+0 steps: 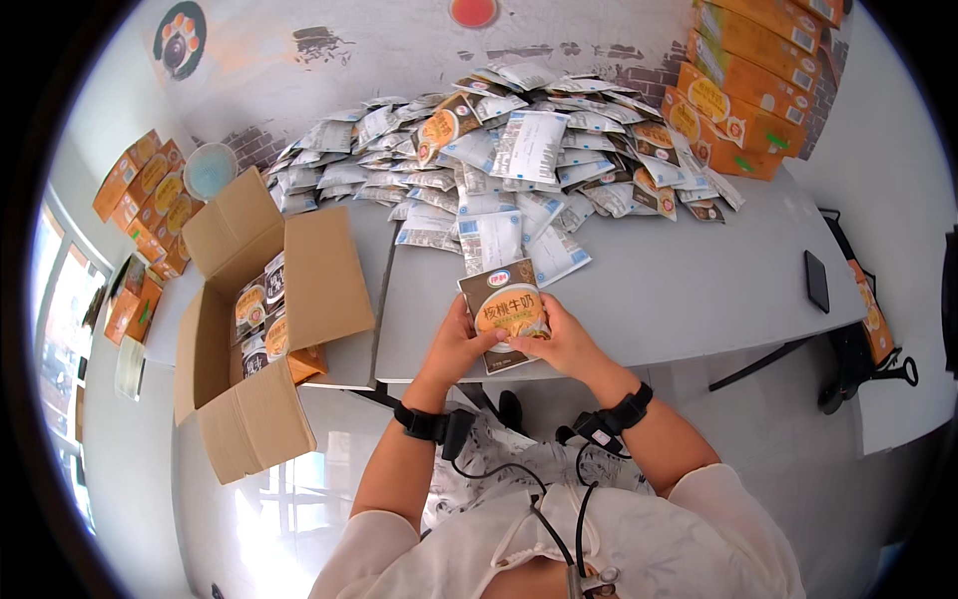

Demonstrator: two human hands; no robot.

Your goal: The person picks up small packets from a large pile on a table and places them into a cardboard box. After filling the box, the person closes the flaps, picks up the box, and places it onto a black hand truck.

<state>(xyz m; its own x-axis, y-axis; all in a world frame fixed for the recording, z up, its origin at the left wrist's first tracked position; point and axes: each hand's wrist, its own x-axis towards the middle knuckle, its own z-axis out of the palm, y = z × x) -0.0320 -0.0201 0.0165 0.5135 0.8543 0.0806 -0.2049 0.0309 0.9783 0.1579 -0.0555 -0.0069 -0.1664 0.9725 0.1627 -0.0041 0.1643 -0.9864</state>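
Both my left hand (462, 338) and my right hand (563, 337) grip the sides of a brown and orange milk pouch (510, 311), thumbs on its printed front. It is held upright above the front edge of a grey table (644, 299). Just beyond it lie white and silver pouches (490, 236) from a large heap (419, 168) that spreads along the back of the table. Left of my hands stands a cardboard carton (329, 277) with its flaps up, and several pouches (253, 308) packed inside.
Orange printed boxes (741, 112) are stacked at the back right. More orange boxes (153, 198) stand at the far left near a round mesh basket (210, 171). A black phone (816, 281) lies near the table's right end. Beside that end is a folded black trolley (853, 374).
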